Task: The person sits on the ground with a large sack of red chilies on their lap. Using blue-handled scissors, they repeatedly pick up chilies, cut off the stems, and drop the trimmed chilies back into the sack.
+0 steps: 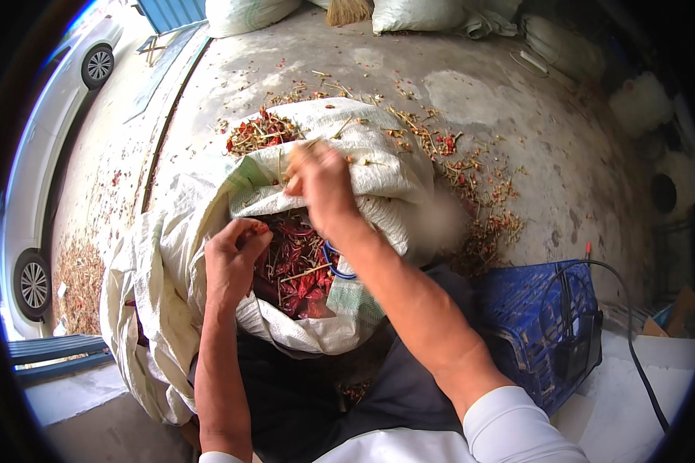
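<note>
A white woven sack (301,328) stands open between my knees, its rim rolled down around dried red chillies (309,297) and loose stalks. Over the left part of the opening, my left hand (235,255) is closed in a pinch, with a small bit of red chilli showing at its fingertips. My right hand (320,185) is above the far rim, its fingers bent but smeared by motion, so I cannot make out what is in them. A blue loop (330,266) lies at the right side of the opening; the rest of it is hidden.
A pile of stalks and chilli bits (262,133) rests on the sack's far folds. More scraps (471,181) litter the concrete floor. At my right is a blue plastic crate (533,309) with a black cable. Full white sacks (417,15) stand far off; a car (35,193) is at left.
</note>
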`<state>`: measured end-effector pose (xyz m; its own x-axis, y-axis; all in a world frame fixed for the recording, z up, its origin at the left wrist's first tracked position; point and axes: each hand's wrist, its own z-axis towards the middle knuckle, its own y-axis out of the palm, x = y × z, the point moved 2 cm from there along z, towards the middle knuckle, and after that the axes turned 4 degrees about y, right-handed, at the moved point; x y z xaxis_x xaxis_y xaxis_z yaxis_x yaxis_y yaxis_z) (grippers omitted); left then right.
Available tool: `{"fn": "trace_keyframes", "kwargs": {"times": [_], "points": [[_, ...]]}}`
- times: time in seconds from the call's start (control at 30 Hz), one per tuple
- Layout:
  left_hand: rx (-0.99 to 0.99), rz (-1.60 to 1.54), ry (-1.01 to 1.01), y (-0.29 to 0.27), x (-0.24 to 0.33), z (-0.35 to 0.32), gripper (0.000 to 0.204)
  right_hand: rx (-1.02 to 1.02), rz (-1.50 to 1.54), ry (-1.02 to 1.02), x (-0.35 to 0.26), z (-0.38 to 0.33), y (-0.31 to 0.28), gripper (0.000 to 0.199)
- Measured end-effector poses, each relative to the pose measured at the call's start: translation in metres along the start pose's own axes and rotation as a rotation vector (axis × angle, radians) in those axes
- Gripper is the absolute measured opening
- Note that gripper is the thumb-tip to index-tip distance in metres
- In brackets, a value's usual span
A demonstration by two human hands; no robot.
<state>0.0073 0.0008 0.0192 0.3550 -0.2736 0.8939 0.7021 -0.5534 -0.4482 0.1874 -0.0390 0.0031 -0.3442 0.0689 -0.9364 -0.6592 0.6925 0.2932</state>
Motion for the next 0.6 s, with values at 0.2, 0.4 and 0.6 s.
{"fn": "trace_keyframes", "kwargs": {"times": [0.2,0.4,0.6], "points": [[0.096,-0.264,-0.025,-0.02,-0.026,0.003,0.014,0.022,-0.779,-0.302,-0.014,0.012,-0.022,0.019],[0.134,-0.455,-0.142,-0.021,-0.019,0.008,0.014,-0.316,-1.573,-0.582,0.06,-0.027,-0.023,0.004],[0.129,-0.498,-0.08,-0.025,-0.032,0.012,0.014,-0.444,-1.552,-0.758,0.106,-0.022,-0.012,0.008]]}}
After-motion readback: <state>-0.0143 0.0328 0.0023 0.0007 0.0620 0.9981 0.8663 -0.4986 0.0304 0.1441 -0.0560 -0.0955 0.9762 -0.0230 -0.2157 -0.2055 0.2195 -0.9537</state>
